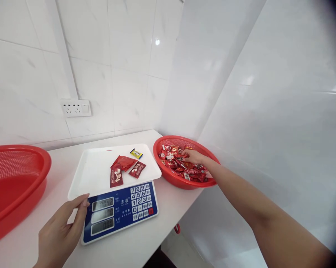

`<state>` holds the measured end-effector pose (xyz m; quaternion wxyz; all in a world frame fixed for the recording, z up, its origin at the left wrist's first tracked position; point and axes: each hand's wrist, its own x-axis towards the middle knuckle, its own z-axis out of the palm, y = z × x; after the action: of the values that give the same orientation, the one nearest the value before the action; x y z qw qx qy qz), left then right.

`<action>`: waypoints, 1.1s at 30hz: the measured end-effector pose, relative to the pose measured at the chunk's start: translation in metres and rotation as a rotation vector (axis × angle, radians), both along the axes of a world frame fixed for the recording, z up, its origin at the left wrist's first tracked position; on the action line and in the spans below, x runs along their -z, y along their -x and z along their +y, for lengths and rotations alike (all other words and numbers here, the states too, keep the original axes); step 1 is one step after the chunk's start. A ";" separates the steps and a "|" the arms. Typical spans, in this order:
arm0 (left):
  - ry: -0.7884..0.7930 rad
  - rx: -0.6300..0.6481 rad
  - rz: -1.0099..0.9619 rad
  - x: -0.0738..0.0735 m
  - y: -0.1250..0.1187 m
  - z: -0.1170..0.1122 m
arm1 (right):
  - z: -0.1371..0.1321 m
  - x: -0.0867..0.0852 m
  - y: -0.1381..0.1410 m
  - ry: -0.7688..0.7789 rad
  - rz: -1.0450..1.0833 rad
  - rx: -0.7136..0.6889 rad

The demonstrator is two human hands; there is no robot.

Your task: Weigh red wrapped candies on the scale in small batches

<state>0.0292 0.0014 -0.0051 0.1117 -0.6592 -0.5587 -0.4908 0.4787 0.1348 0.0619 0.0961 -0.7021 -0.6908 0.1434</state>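
My left hand is at the near-left corner of a digital scale with a blue panel. Its thumb and index fingertips come together there, touching the corner; whether anything is between them is hidden. On the scale's white tray lie several red packets and one small yellow packet. My right hand reaches into a red plastic basket at the right, its fingers curled on a red packet among many others. Part of that packet is hidden by the fingers.
Another red basket stands at the left on the white table. Behind is a tiled wall with a socket. A smooth pale wall rises on the right. Below the table's right edge a red loop shows.
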 end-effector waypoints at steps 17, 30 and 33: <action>-0.096 0.092 0.019 -0.005 -0.004 -0.003 | -0.028 -0.054 0.129 -0.137 0.442 -0.362; -0.091 0.144 -0.015 -0.001 -0.006 -0.003 | -0.051 -0.037 0.071 -0.059 0.232 -0.145; -0.080 0.150 -0.005 0.000 -0.006 -0.004 | -0.055 -0.039 0.091 -0.091 0.215 -0.172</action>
<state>0.0355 -0.0024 -0.0050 0.0996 -0.6930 -0.4877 -0.5215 0.3873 0.0797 0.1011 0.1886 -0.6157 -0.7400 0.1942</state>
